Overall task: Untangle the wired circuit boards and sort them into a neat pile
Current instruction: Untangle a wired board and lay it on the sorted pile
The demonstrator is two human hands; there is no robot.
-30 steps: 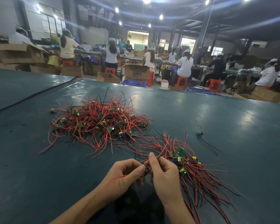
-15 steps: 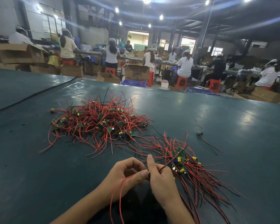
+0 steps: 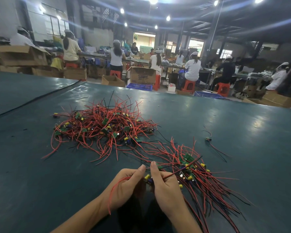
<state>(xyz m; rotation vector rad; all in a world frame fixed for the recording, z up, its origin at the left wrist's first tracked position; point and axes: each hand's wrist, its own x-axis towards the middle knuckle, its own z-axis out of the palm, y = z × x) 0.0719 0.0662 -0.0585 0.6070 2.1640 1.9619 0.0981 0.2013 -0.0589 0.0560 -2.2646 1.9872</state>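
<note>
Two bare hands meet at the near edge of a dark green table (image 3: 40,174), just in front of a tangled heap (image 3: 104,128) of red and black wires dotted with small green boards and yellow capacitors. The left hand (image 3: 124,185) is curled, thumb raised, gripping one wired circuit board (image 3: 148,178) by a red lead (image 3: 113,190) that loops out of the palm and down past the wrist. The right hand (image 3: 166,187), touching or almost touching the left, has its fingers closed round the same board's other lead, a red and black pair (image 3: 183,169) that slants up and away from the heap. The board itself, with a yellow capacitor, sits between the two thumbs, nearer the viewer than the heap. To the right of the heap and closer to the viewer lies a sorted pile (image 3: 196,179), its boards bunched at one end and its wires fanned out towards the table's near right; a few stray wires from the heap reach its edge. Further right of the heap, well apart, a lone wired board (image 3: 208,139) lies by itself. Beyond the heap, past the table's far edge, workers (image 3: 192,68) in white caps sit on red stools (image 3: 189,85) at long benches, backs turned, among cardboard boxes (image 3: 143,75) and blue crates (image 3: 139,86), under bright ceiling lamps.
</note>
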